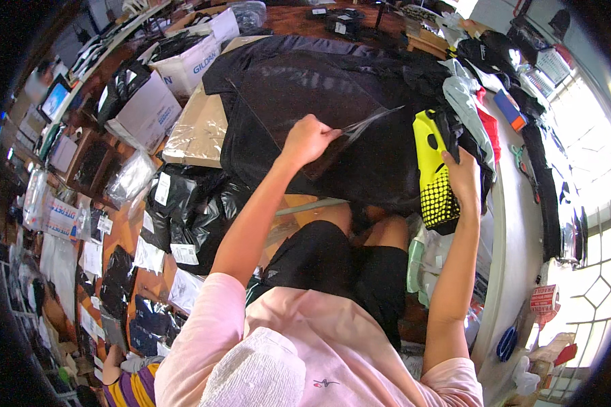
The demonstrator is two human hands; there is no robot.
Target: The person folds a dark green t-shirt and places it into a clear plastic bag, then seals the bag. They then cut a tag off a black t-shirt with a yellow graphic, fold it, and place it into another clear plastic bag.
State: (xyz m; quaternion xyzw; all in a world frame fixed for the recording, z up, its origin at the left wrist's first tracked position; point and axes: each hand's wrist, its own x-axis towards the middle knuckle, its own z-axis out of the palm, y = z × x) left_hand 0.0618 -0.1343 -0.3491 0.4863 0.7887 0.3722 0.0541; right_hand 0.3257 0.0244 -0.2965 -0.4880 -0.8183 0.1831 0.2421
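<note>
My left hand [309, 141] is closed in a pinch on the gathered edge of a thin clear plastic bag [370, 125]. The plastic stretches from my fingertips toward the right, over a large spread of black cloth [265, 152]. At the right side, my right hand [463, 178] grips a folded garment [428, 146], bright yellow and black with a dotted pattern at its near end. My thumb lies on top of the garment, while the other fingers are mostly hidden. The garment is at the right edge of the black cloth.
To the left are a flat cardboard box [198, 132], white cartons [146, 112] and black plastic packages [187, 217]. Garments [472, 108] are piled at the right, by a blue and orange box [509, 110] and green scissors [519, 159]. Another person's striped shirt [132, 390] shows at lower left.
</note>
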